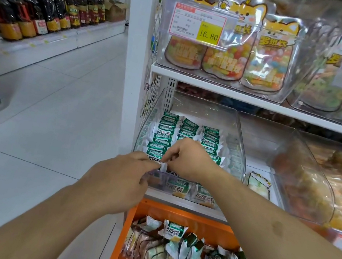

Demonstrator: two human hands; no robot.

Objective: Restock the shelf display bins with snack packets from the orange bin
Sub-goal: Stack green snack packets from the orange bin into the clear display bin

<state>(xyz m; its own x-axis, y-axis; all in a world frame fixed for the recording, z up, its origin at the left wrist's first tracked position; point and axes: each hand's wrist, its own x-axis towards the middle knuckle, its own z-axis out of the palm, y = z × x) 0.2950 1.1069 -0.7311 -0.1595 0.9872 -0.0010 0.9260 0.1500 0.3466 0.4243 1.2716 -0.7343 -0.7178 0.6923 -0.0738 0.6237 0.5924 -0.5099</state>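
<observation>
A clear display bin (240, 150) on the lower shelf holds rows of green-and-white snack packets (187, 132). Over its front edge, my left hand (121, 177) and my right hand (188, 157) meet and together pinch a small green-and-white snack packet (163, 165), which they mostly hide. Below the shelf, the orange bin (184, 218) stands filled with several loose packets (189, 256) of the same kind and some pinkish ones.
To the right sits an almost bare clear bin (263, 140), then one with orange snacks (306, 181). Upper-shelf bins hold cartoon candy bags (223, 54) behind a price tag. A white shelf post (132, 55) stands left; bottles (38, 12) line the aisle shelf across the tiled floor.
</observation>
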